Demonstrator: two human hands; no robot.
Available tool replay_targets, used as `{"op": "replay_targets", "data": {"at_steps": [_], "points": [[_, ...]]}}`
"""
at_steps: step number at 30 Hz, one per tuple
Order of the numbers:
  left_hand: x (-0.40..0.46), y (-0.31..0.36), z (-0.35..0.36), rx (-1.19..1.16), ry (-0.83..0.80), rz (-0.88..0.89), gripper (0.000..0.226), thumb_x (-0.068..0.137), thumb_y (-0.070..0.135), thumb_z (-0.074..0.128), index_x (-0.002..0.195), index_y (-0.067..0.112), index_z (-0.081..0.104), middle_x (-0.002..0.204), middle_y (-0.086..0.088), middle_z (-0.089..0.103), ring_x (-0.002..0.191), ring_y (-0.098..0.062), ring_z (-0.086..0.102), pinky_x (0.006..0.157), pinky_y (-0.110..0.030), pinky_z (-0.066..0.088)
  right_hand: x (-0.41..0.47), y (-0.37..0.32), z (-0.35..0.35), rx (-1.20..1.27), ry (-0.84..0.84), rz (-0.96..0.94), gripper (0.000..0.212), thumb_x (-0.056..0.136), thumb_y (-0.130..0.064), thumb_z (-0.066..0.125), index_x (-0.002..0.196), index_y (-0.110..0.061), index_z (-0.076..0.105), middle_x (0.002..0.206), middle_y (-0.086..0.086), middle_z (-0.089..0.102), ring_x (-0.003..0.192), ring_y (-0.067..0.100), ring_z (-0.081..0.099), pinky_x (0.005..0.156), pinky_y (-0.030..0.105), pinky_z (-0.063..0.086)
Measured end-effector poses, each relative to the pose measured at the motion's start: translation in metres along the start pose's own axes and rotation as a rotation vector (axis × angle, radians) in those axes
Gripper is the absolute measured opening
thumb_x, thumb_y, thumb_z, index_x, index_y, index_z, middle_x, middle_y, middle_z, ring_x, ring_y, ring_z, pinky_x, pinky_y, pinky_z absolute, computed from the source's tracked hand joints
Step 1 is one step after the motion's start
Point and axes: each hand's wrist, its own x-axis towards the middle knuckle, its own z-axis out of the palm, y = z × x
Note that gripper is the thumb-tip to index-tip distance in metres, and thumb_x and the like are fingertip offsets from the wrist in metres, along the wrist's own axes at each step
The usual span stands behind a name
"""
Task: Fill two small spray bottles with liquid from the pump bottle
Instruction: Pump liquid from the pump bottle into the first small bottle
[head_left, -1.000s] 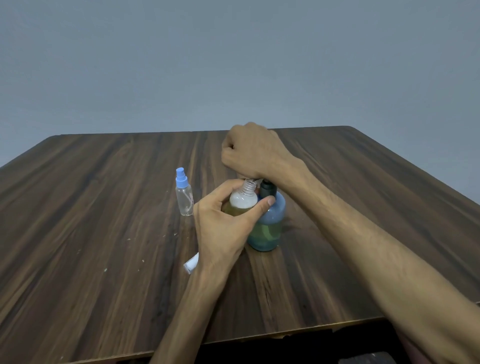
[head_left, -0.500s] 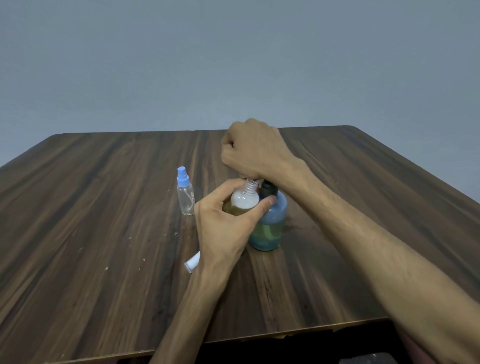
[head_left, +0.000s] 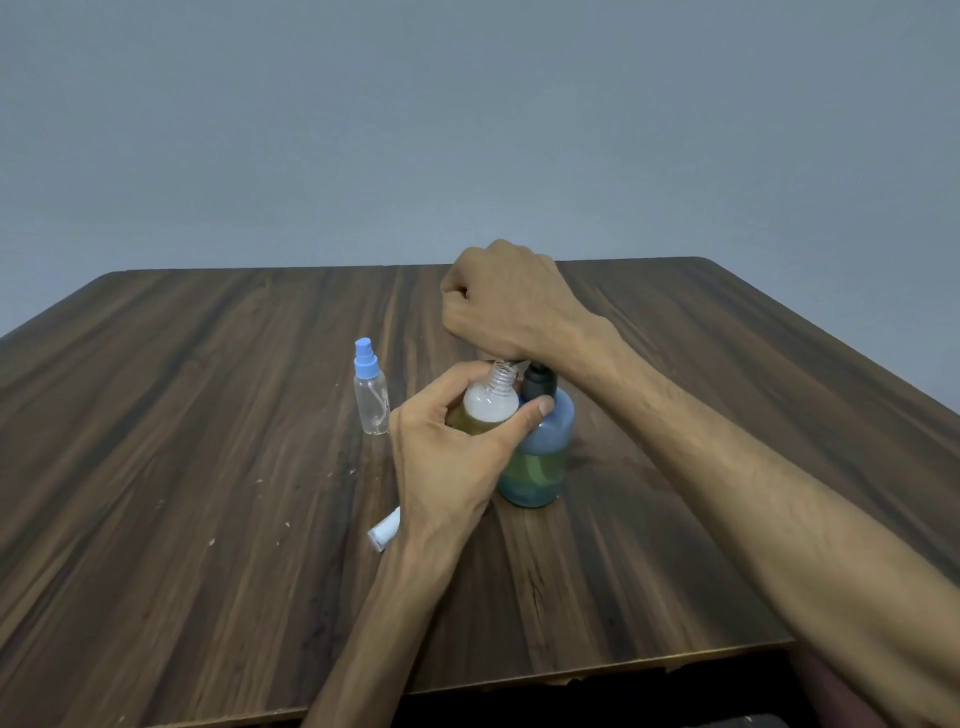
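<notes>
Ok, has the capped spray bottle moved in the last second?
No. The capped spray bottle stands on the same streak of the table grain, with the same gap to the pump bottle.

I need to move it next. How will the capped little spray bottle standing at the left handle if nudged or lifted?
The capped spray bottle looks empty and clear, so probably very light. It is tall and narrow on a small base, so a sideways nudge would likely tip it. Lying down, its round body might roll on the table.
</notes>
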Motion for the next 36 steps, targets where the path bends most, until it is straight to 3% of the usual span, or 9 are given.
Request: {"op": "replay_targets", "data": {"at_steps": [3,7,10,14,20,30,36], "points": [[-0.0003,0.0009,-0.0001,-0.003,0.000,0.012,0.036,0.074,0.012,0.103,0.092,0.031,0.079,0.088,0.011,0.081,0.084,-0.009,0.077,0.079,-0.034,0.065,0.0009,0.0019,-0.0024,0.020,0.081,-0.004,0.032,0.080,-0.013,0.050,0.055,-0.018,0.030,0.051,-0.004,0.029,0.052,0.017,0.024,0.055,0.031,0.024],[-0.0005,0.0012,-0.0004,0.004,0.002,-0.006,0.035,0.073,0.015,0.104,0.090,0.032,0.078,0.086,0.010,0.080,0.082,-0.008,0.075,0.078,-0.035,0.065,-0.0024,-0.0013,0.0027,-0.001,0.013,-0.028,0.025,0.075,-0.019,0.044,0.054,-0.018,0.030,0.051,-0.003,0.030,0.053,0.018,0.025,0.055,0.031,0.026],[-0.0014,0.0021,-0.0012,-0.003,-0.002,0.010,0.038,0.074,0.012,0.103,0.092,0.034,0.078,0.089,0.009,0.081,0.085,-0.011,0.077,0.079,-0.036,0.066,-0.0019,0.0004,0.0002,0.014,0.073,-0.030,0.031,0.081,-0.015,0.048,0.056,-0.019,0.029,0.052,-0.004,0.028,0.052,0.017,0.023,0.055,0.031,0.025],[-0.0016,0.0019,-0.0001,0.002,-0.004,-0.025,0.037,0.074,0.010,0.103,0.090,0.032,0.078,0.088,0.008,0.081,0.085,-0.016,0.078,0.081,-0.043,0.067,-0.0018,-0.0008,0.0014,-0.014,-0.001,-0.026,0.030,0.080,-0.014,0.050,0.057,-0.016,0.032,0.052,-0.001,0.031,0.055,0.021,0.025,0.055,0.033,0.026],[-0.0003,0.0018,-0.0002,0.009,0.001,-0.022,0.038,0.073,0.012,0.103,0.091,0.034,0.077,0.087,0.011,0.081,0.085,-0.010,0.077,0.080,-0.038,0.066,-0.0014,-0.0017,0.0001,0.000,-0.054,-0.035,0.034,0.083,-0.012,0.050,0.055,-0.018,0.031,0.052,-0.002,0.031,0.055,0.019,0.026,0.055,0.032,0.027],[-0.0016,0.0009,-0.0016,0.000,-0.006,-0.009,0.032,0.074,0.012,0.103,0.095,0.022,0.082,0.088,0.007,0.081,0.086,-0.013,0.077,0.079,-0.036,0.066,-0.0022,-0.0002,-0.0005,0.051,0.052,-0.011,0.031,0.080,-0.012,0.048,0.057,-0.018,0.028,0.053,-0.002,0.028,0.056,0.018,0.022,0.055,0.032,0.026],[-0.0017,0.0011,-0.0006,-0.001,0.001,-0.014,0.034,0.073,0.011,0.103,0.093,0.026,0.081,0.087,0.008,0.081,0.084,-0.010,0.077,0.078,-0.033,0.065,-0.0017,0.0003,0.0010,0.045,0.046,-0.008,0.032,0.082,-0.011,0.048,0.057,-0.019,0.029,0.053,-0.003,0.028,0.055,0.018,0.022,0.055,0.032,0.027]]}}
